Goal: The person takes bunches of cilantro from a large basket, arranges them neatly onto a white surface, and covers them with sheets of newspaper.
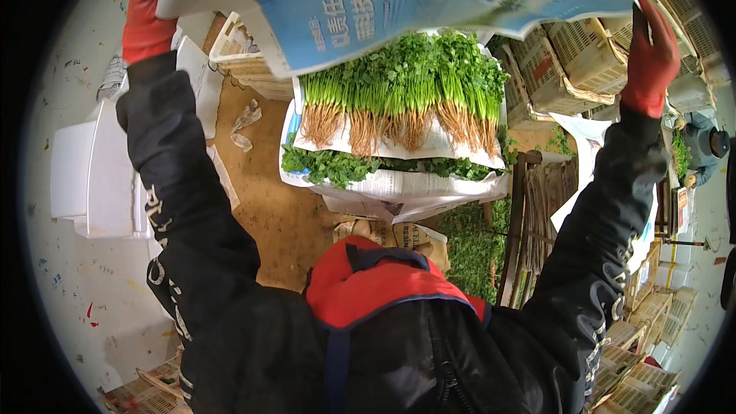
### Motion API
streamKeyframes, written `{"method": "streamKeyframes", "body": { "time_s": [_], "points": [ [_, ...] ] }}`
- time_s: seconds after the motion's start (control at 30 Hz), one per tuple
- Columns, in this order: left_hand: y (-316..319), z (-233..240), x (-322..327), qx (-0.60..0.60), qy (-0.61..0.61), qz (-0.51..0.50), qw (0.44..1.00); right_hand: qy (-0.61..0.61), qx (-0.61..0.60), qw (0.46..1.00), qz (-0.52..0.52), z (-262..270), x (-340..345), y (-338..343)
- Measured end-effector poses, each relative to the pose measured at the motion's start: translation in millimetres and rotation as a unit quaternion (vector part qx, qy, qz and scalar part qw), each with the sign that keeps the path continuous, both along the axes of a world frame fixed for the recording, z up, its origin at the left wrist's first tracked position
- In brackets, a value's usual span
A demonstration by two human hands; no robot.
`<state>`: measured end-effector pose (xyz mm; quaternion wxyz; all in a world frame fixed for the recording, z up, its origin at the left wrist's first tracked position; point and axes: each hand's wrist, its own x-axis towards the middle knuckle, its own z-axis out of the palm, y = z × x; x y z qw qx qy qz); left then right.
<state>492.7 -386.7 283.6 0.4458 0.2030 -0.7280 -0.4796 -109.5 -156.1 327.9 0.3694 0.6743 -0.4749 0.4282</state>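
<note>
A large printed paper sheet [414,0], mostly blue, is stretched between my raised hands. At the upper left my left hand [148,17], in a red glove, pinches one side of it. My right hand [652,60], also red-gloved, grips the opposite edge at the upper right. Below the sheet, bunches of leafy green herbs [402,75] with brown roots lie side by side on white printed paper [460,152]. More green leaves [345,167] stick out under that paper, in a paper-lined container [397,187]. The sheet's upper part runs out of view.
Plastic crates [581,63] are stacked at the right, another crate [236,57] stands upper left. White foam boxes [103,178] are on the left. A rack [514,230] holds folded paper beside loose greens [468,253] on the floor. A co-worker [704,146] is at far right.
</note>
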Motion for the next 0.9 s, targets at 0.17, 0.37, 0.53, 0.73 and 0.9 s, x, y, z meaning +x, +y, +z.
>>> {"method": "streamKeyframes", "body": {
  "time_s": [0.17,0.37,0.53,0.73,0.9],
  "points": [
    [39.1,-62.8,36.1,-0.397,-0.284,0.186,0.853,-0.051,0.154,0.987,-0.008,-104.8,39.4,39.2],
    [74.2,-159.3,-33.2,0.175,-0.118,0.183,0.96,-0.036,0.307,0.951,-0.017,-214.9,48.1,41.6],
    [113.3,-265.0,-37.7,0.21,-0.092,0.273,0.934,-0.069,0.365,0.928,-0.004,-278.9,51.7,59.0],
    [162.2,-340.4,-52.0,0.215,-0.128,0.328,0.911,-0.073,0.431,0.898,-0.047,-325.7,45.9,103.1],
    [173.5,-343.0,-59.1,0.214,-0.14,0.324,0.911,-0.095,0.445,0.889,-0.048,-347.7,42.8,113.6]
  ]
}}
